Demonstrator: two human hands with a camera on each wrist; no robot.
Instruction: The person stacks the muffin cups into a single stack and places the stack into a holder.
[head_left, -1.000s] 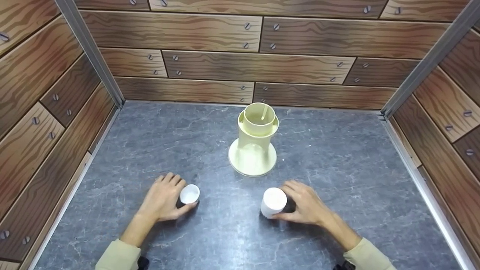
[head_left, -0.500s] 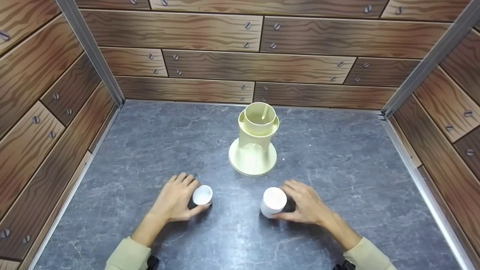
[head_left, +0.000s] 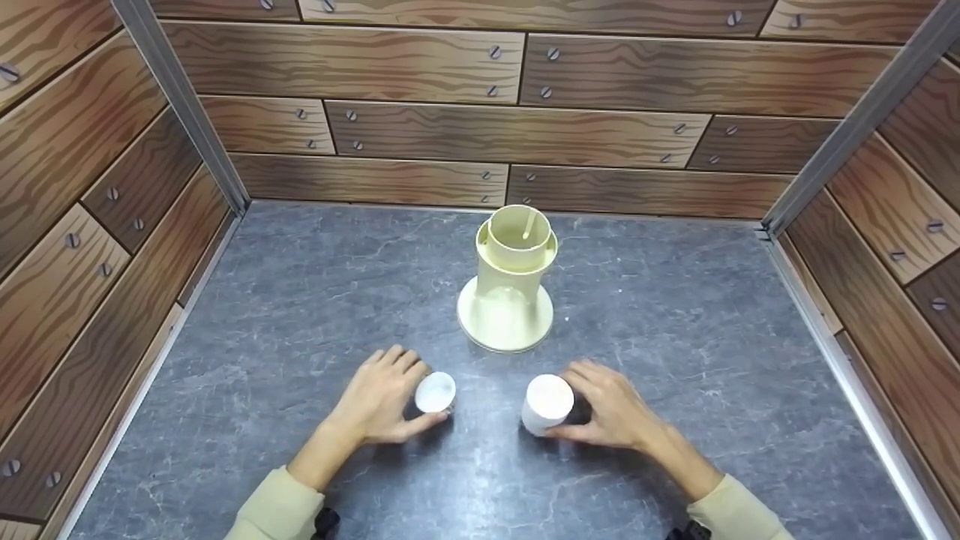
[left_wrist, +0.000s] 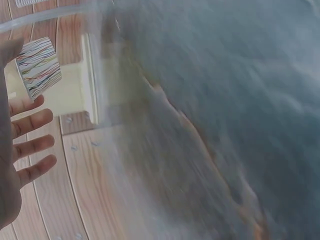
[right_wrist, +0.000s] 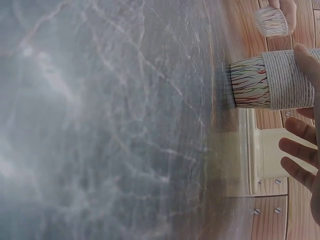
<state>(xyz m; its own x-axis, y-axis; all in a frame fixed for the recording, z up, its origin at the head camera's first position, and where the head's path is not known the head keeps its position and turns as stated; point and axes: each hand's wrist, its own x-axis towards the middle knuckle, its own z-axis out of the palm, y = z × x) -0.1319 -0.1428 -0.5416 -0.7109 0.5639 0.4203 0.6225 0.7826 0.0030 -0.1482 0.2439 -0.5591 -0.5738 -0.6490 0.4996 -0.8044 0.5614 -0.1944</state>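
My left hand point(head_left: 386, 397) holds a paper cup point(head_left: 435, 393) between thumb and index finger, its other fingers extended. Thin coloured lines decorate the cup point(left_wrist: 39, 67), which tilts slightly, mouth up, clear of the tabletop in the left wrist view. On the right, my right hand point(head_left: 609, 405) grips a stack of nested paper cups point(head_left: 541, 417) from the side. The stack point(right_wrist: 250, 82) stands upright on the tabletop, its layered rims toward the top. A short gap separates the single cup from the stack.
A pale yellow stand point(head_left: 506, 319) with a round base and an open tube on top stands behind the hands, near the middle. Wood-patterned panels point(head_left: 420, 131) enclose the grey marbled tabletop point(head_left: 337, 270) at the back and both sides.
My left hand has moved steadily right with the paper cup, closer to the stack. My right hand, the stack of cups and the yellow stand have stayed in place.
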